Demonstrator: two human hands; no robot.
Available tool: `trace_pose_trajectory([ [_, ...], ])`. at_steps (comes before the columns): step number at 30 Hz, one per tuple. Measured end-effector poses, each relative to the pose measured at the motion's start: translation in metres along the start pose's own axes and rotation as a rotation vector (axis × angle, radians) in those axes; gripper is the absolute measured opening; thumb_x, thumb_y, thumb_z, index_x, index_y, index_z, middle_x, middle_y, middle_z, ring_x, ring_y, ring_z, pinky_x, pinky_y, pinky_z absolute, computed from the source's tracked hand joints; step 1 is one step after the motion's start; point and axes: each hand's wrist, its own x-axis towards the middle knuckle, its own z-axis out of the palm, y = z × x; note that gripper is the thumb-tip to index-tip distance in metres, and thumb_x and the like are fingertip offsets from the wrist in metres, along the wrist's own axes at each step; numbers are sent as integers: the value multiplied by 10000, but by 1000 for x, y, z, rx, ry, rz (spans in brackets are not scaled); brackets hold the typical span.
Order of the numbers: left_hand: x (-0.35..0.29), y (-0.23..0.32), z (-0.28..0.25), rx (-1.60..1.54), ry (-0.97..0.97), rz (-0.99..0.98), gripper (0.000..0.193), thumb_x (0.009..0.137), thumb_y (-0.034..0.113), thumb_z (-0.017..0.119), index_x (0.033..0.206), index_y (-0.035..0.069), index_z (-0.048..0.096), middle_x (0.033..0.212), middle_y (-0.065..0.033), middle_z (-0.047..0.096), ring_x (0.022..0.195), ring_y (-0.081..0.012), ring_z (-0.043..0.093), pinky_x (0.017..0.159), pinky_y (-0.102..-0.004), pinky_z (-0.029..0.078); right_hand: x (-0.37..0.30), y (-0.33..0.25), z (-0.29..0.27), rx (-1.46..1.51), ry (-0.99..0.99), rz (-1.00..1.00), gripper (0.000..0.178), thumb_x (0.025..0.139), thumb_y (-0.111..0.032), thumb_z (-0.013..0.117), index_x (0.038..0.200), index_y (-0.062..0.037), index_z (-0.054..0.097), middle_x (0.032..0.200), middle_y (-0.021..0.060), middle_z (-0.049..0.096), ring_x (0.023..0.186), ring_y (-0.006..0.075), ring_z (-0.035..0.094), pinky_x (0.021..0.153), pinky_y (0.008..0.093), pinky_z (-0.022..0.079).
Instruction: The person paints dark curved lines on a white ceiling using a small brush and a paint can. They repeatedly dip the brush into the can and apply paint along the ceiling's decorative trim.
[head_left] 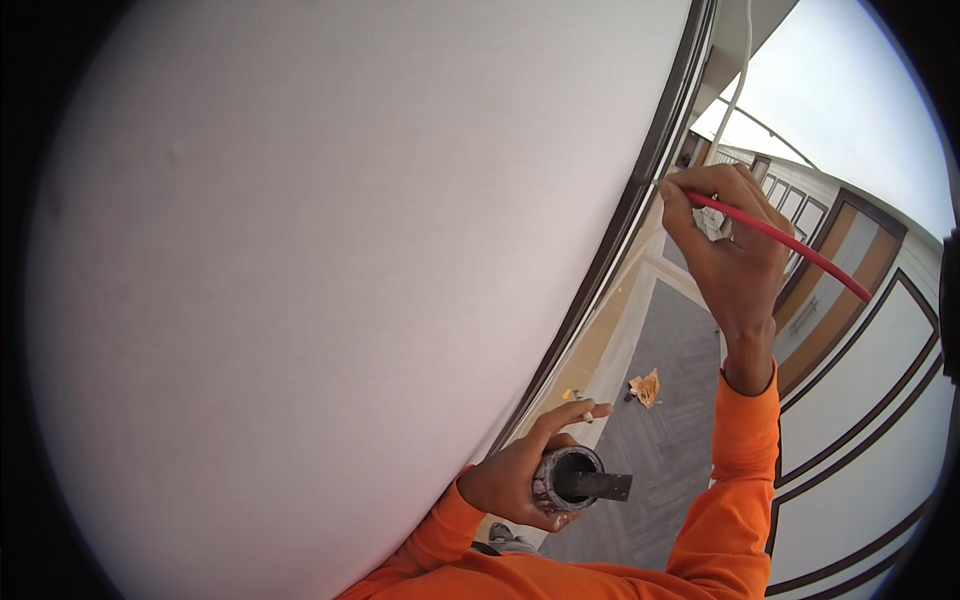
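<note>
My right hand (735,225) is closed in a pinch around a thin red-handled paintbrush (790,240). The tip of the brush is at the dark trim (640,190) along the edge of the large white panel, and its handle slants down to the right. Lower down, my left hand (525,475) wraps round a small paint-smeared can (567,478) with dark insides. A flat dark strip (605,486) sticks out over the can's rim. My left index finger points away from the can, with a small pale spot near its tip that I cannot make out.
The white panel (350,280) fills the left side. Below lies a grey floor (660,440) with a crumpled orange-brown scrap (645,388) on it. At right are a brown door (840,270) and white wall panels with dark moulding (860,420). A pale cable (740,80) hangs above.
</note>
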Motion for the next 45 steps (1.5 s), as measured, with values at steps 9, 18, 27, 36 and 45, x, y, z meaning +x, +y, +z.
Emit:
trace_pose_trajectory([
  [9, 2, -7, 1, 7, 8, 19, 1268, 641, 111, 954, 1599, 80, 123, 1617, -245, 287, 1074, -223, 617, 945, -358, 538, -1, 3, -1, -11, 9, -36, 77, 818, -45, 785, 838, -63, 713, 772, 25, 722, 703, 137, 653, 621, 280, 519],
  [18, -1, -5, 2, -28, 17, -13, 1268, 630, 102, 957, 1597, 96, 137, 1620, -238, 285, 1075, -224, 617, 960, -370, 531, 2, 1, 0, -29, 19, -47, 82, 812, -46, 784, 836, -73, 710, 765, 26, 717, 698, 138, 643, 610, 286, 513],
  [27, 1, -6, 1, -5, 7, -4, 1273, 616, 80, 956, 1594, 95, 142, 1623, -239, 278, 1069, -222, 623, 932, -358, 549, -1, 4, -1, -21, 13, -45, 80, 822, -56, 785, 852, -77, 714, 793, 23, 726, 704, 130, 631, 614, 274, 508],
  [36, 2, -4, 2, -38, 11, -11, 1276, 615, 83, 955, 1596, 102, 139, 1626, -250, 263, 1075, -220, 625, 910, -341, 565, 3, 4, 0, -55, 52, -84, 96, 819, -48, 803, 857, -74, 718, 782, 14, 726, 686, 121, 625, 604, 268, 505],
  [45, 1, -7, 1, -51, 8, -7, 1287, 619, 96, 964, 1600, 102, 131, 1624, -263, 259, 1078, -225, 624, 911, -341, 566, 5, 3, 0, -60, 67, -62, 90, 831, -69, 802, 880, -69, 727, 790, 23, 729, 698, 128, 644, 623, 274, 525],
])
